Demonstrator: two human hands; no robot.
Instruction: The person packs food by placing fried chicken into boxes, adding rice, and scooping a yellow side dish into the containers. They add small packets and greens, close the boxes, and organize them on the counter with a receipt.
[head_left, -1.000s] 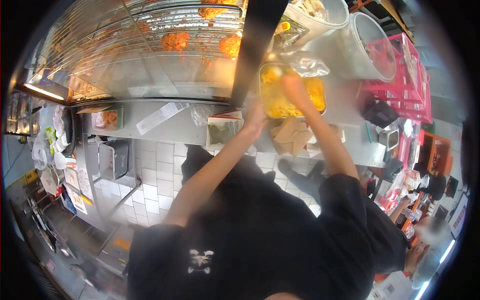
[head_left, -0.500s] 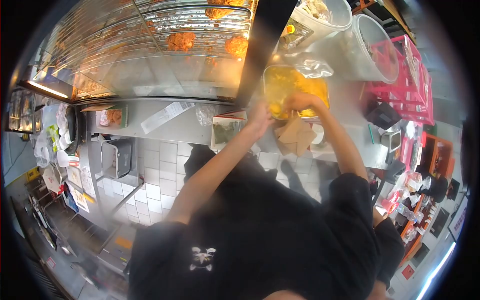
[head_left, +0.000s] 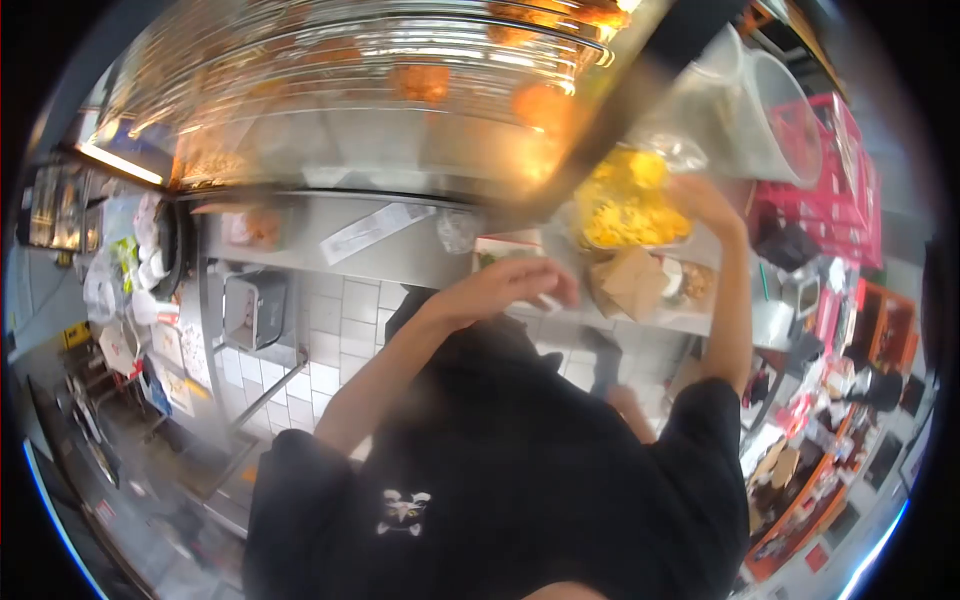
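My left hand (head_left: 515,285) hovers over the counter's front edge, palm down, with its fingers stretched to the right and holding nothing that shows. Behind it, partly covered, is a small box with a red and white rim (head_left: 507,244) and something green inside. My right hand (head_left: 703,207) is at the right side of a tray full of yellow food (head_left: 625,215); motion blur smears its fingers. In front of the tray stands a folded brown cardboard carton (head_left: 628,284). Just right of the carton is a container with brownish food (head_left: 695,284).
A heated glass cabinet with fried pieces (head_left: 420,82) rises behind the counter. Clear tubs (head_left: 785,120) and a pink crate (head_left: 835,190) stand at the back right. A paper slip (head_left: 375,232) and a crumpled plastic bag (head_left: 456,231) lie on the counter left of the tray.
My left hand has drawn away from the tray, toward me and to the left. My right hand has moved from the tray's front to its right side. The whole view has shifted.
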